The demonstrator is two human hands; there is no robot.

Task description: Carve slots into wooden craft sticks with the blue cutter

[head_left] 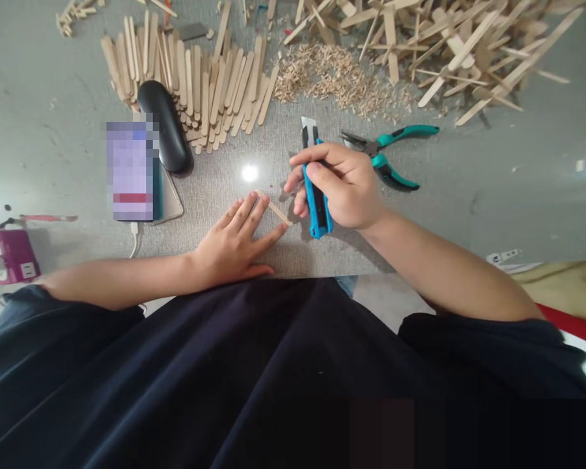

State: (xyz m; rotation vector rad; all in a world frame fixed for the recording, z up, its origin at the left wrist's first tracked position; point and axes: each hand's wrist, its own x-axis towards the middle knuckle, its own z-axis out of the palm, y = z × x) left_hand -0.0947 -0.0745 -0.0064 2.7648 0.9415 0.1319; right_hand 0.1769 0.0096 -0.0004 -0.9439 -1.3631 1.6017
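Observation:
My left hand [241, 228] lies on the table with its fingers stretched out. Under and beside its fingertips is one wooden craft stick [278, 212], slanting towards the lower right and partly covered by the fingers. A blue and black utility knife [316, 195] is gripped in my right hand [349, 185], between thumb and fingers. The blade sticks out at the top and points away from me, apart from the stick. Just beyond my right hand lie teal-handled pliers [385, 146], jaws to the left.
Rows of craft sticks [190, 78] stand at the back left, wood shavings [336, 78] in the middle, a loose stick pile [449, 45] at the back right. On the left are a black case [163, 127], a phone [129, 172] with a cable and a purple power socket [10, 254].

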